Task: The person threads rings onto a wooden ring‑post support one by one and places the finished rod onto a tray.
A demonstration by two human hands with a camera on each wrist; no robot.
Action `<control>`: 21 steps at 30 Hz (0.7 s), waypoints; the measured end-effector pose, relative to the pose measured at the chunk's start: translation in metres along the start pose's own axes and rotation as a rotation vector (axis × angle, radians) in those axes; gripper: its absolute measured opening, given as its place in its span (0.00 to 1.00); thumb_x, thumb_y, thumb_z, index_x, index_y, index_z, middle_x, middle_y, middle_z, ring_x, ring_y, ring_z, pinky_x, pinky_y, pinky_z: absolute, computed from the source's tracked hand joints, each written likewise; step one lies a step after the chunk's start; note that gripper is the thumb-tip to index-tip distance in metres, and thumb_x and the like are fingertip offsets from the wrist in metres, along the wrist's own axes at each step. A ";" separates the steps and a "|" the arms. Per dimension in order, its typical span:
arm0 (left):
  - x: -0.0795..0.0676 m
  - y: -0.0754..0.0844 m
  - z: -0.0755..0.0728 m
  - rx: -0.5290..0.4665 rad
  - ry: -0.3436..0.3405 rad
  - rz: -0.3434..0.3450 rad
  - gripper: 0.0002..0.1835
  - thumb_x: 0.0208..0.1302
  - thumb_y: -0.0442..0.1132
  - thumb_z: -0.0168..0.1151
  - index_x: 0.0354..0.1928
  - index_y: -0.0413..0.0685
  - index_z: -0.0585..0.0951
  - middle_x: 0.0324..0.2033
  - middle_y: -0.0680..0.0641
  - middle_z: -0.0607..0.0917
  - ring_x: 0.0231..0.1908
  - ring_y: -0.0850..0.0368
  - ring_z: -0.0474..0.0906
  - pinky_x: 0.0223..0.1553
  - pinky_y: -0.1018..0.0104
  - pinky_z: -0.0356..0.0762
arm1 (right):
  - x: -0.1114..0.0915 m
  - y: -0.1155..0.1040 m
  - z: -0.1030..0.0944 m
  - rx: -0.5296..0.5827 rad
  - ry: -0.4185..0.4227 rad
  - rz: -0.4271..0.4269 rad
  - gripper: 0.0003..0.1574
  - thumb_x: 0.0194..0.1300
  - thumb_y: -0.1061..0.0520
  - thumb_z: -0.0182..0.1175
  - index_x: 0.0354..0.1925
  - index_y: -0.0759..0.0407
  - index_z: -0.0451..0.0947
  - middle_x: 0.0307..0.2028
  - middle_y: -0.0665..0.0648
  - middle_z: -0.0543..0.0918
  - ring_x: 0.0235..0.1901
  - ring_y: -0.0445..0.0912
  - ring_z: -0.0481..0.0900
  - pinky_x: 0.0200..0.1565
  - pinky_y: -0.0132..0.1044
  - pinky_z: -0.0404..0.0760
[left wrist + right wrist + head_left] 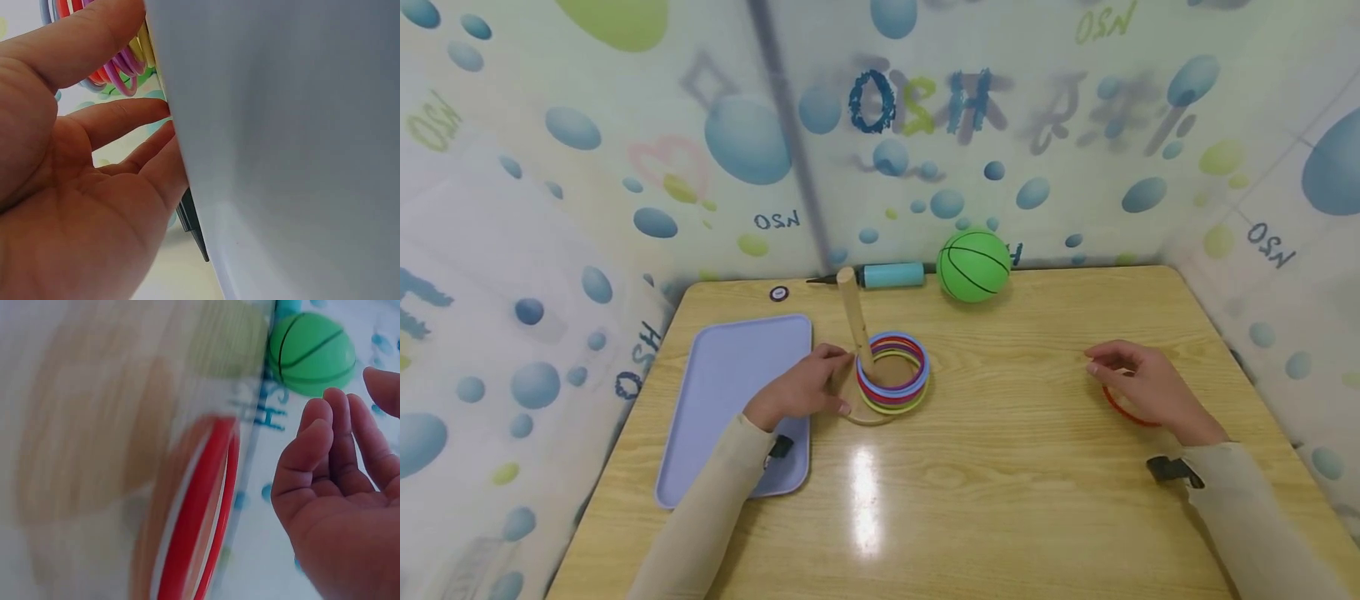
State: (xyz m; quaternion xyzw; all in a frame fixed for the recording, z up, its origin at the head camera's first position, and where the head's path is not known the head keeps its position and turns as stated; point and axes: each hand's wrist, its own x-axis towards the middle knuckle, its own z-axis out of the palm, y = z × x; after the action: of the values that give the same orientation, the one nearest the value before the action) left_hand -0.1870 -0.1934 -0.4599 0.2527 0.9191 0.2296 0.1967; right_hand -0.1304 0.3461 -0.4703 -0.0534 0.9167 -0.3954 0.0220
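Observation:
My left hand (808, 385) reaches over the lilac tray (748, 358), thumb and fingers spread along the left edge of a round wooden base (872, 419). From the base rises a wooden peg (852, 312). Several coloured rings (922, 379) lie stacked around the peg, blue on top and yellow lowest. In the left wrist view the tray's edge hides the fingertips. My right hand (1142, 387) hovers over a red ring (1131, 412) at the table's right, fingers loosely bent. In the right wrist view the red ring (197, 512) shows apart from this hand.
A green ball (973, 265) with black lines stands at the table's back edge. Left of it lies a light-blue cylinder (893, 275) with a black pointed end. A small dark round disc (778, 293) lies behind the tray. Patterned curtains enclose the wooden table (1000, 467).

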 end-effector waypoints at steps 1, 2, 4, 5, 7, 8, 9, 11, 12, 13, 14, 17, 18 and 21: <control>0.000 0.000 0.000 0.002 -0.001 0.002 0.51 0.62 0.46 0.79 0.80 0.35 0.63 0.75 0.33 0.66 0.74 0.37 0.67 0.74 0.43 0.69 | -0.001 0.003 -0.003 -0.010 0.015 -0.002 0.23 0.77 0.45 0.64 0.59 0.58 0.84 0.45 0.50 0.89 0.39 0.30 0.81 0.39 0.26 0.80; 0.000 -0.001 0.000 0.004 0.000 0.003 0.51 0.62 0.46 0.79 0.80 0.35 0.63 0.75 0.33 0.66 0.73 0.37 0.67 0.74 0.44 0.69 | -0.002 0.006 -0.007 -0.013 0.022 0.003 0.23 0.77 0.45 0.64 0.60 0.58 0.83 0.45 0.47 0.89 0.39 0.29 0.81 0.40 0.25 0.79; 0.000 -0.001 0.001 0.006 0.001 0.006 0.51 0.62 0.46 0.80 0.80 0.35 0.63 0.75 0.33 0.67 0.73 0.38 0.68 0.74 0.44 0.69 | -0.004 0.013 -0.014 -0.008 0.038 -0.001 0.23 0.77 0.46 0.64 0.61 0.59 0.83 0.44 0.41 0.88 0.39 0.28 0.81 0.39 0.24 0.79; 0.001 -0.001 0.001 0.009 0.004 0.011 0.51 0.62 0.45 0.80 0.80 0.34 0.63 0.75 0.33 0.67 0.73 0.38 0.68 0.74 0.44 0.69 | -0.005 0.016 -0.018 -0.002 0.046 -0.002 0.24 0.77 0.46 0.64 0.61 0.60 0.82 0.43 0.38 0.87 0.39 0.27 0.81 0.39 0.24 0.79; 0.001 -0.001 0.001 0.009 0.005 0.012 0.51 0.62 0.45 0.80 0.80 0.35 0.63 0.74 0.33 0.67 0.73 0.38 0.68 0.74 0.44 0.69 | -0.006 0.023 -0.024 0.003 0.067 -0.009 0.23 0.78 0.48 0.64 0.62 0.61 0.82 0.43 0.37 0.86 0.39 0.26 0.81 0.37 0.24 0.79; 0.001 -0.001 0.001 0.009 0.005 0.011 0.51 0.62 0.45 0.80 0.80 0.35 0.63 0.74 0.33 0.67 0.73 0.38 0.68 0.74 0.44 0.69 | -0.006 0.027 -0.027 0.003 0.076 -0.010 0.24 0.78 0.48 0.64 0.62 0.61 0.81 0.43 0.36 0.86 0.39 0.26 0.80 0.37 0.24 0.79; 0.001 -0.001 0.002 0.009 0.003 0.010 0.51 0.62 0.45 0.80 0.80 0.34 0.63 0.74 0.33 0.67 0.73 0.38 0.68 0.74 0.44 0.69 | -0.005 0.031 -0.029 -0.005 0.091 -0.009 0.23 0.77 0.49 0.64 0.62 0.61 0.81 0.42 0.36 0.86 0.39 0.25 0.80 0.37 0.23 0.78; 0.000 -0.001 0.002 0.011 -0.001 0.011 0.51 0.62 0.45 0.80 0.80 0.34 0.63 0.74 0.33 0.67 0.73 0.38 0.68 0.74 0.44 0.69 | -0.005 0.038 -0.033 -0.010 0.110 0.002 0.23 0.77 0.49 0.64 0.62 0.62 0.81 0.42 0.36 0.86 0.39 0.24 0.79 0.37 0.22 0.78; 0.000 -0.001 0.002 0.008 -0.005 0.005 0.51 0.62 0.45 0.80 0.80 0.34 0.63 0.74 0.33 0.67 0.73 0.38 0.68 0.74 0.45 0.69 | -0.005 0.042 -0.035 -0.014 0.116 0.009 0.24 0.77 0.49 0.64 0.62 0.62 0.81 0.41 0.35 0.85 0.39 0.24 0.78 0.36 0.23 0.78; 0.000 -0.001 0.002 0.009 -0.007 0.004 0.51 0.62 0.45 0.80 0.80 0.34 0.63 0.74 0.33 0.68 0.73 0.38 0.69 0.74 0.45 0.70 | -0.005 0.046 -0.037 -0.026 0.124 0.013 0.24 0.77 0.49 0.65 0.62 0.62 0.81 0.41 0.33 0.85 0.39 0.24 0.78 0.36 0.22 0.77; 0.000 -0.001 0.002 0.009 -0.008 0.002 0.51 0.62 0.45 0.80 0.80 0.35 0.63 0.74 0.33 0.68 0.72 0.38 0.69 0.73 0.45 0.70 | -0.004 0.049 -0.039 -0.038 0.129 0.019 0.24 0.77 0.49 0.65 0.63 0.61 0.81 0.41 0.30 0.83 0.39 0.23 0.77 0.36 0.21 0.77; 0.001 -0.002 0.002 0.014 -0.003 0.004 0.51 0.62 0.45 0.79 0.80 0.35 0.63 0.74 0.34 0.68 0.72 0.39 0.69 0.73 0.46 0.71 | -0.002 0.057 -0.045 -0.053 0.116 0.040 0.26 0.77 0.48 0.65 0.64 0.62 0.80 0.41 0.24 0.80 0.40 0.21 0.74 0.35 0.22 0.77; 0.001 -0.002 0.002 0.012 -0.003 0.000 0.51 0.62 0.45 0.79 0.80 0.36 0.63 0.74 0.34 0.68 0.72 0.40 0.69 0.73 0.46 0.71 | -0.001 0.059 -0.047 -0.063 0.104 0.051 0.26 0.77 0.47 0.64 0.64 0.61 0.80 0.42 0.24 0.80 0.40 0.20 0.74 0.35 0.22 0.78; 0.001 -0.003 0.001 0.018 -0.002 -0.006 0.51 0.62 0.45 0.79 0.81 0.36 0.62 0.74 0.35 0.68 0.72 0.40 0.70 0.73 0.47 0.71 | 0.003 0.062 -0.051 -0.080 0.030 0.083 0.30 0.77 0.45 0.64 0.65 0.64 0.79 0.48 0.40 0.87 0.40 0.17 0.72 0.36 0.23 0.79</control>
State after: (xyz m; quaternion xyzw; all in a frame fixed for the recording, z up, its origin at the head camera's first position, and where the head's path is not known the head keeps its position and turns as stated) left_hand -0.1883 -0.1945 -0.4624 0.2520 0.9216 0.2207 0.1962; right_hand -0.1430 0.4247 -0.4804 -0.0104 0.9335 -0.3578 0.0226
